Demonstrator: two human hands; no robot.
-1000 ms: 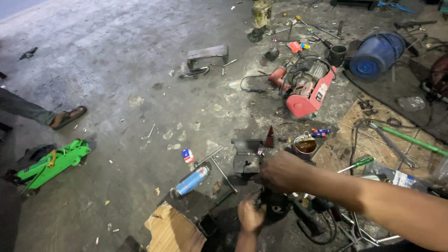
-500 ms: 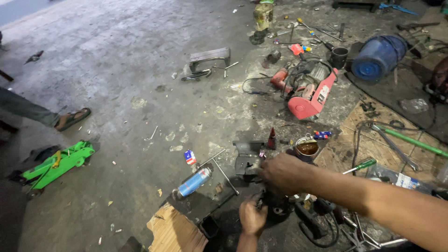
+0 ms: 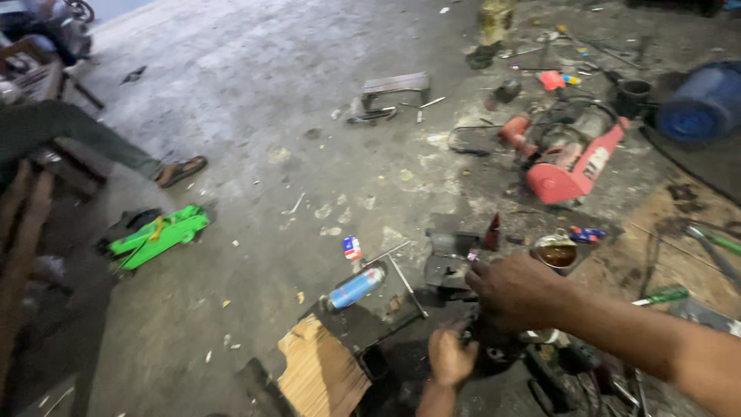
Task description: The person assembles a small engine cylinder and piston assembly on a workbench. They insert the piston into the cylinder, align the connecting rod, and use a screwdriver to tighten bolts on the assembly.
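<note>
Both hands are gripping a dark greasy metal part [image 3: 494,347] on the concrete floor [image 3: 255,116], the left hand [image 3: 451,357] steadying below, the right hand [image 3: 513,289] clamping above.

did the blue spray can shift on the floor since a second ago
No. The blue spray can lies at the same spot beside the small red-and-white can; only the camera view shifted.
</note>
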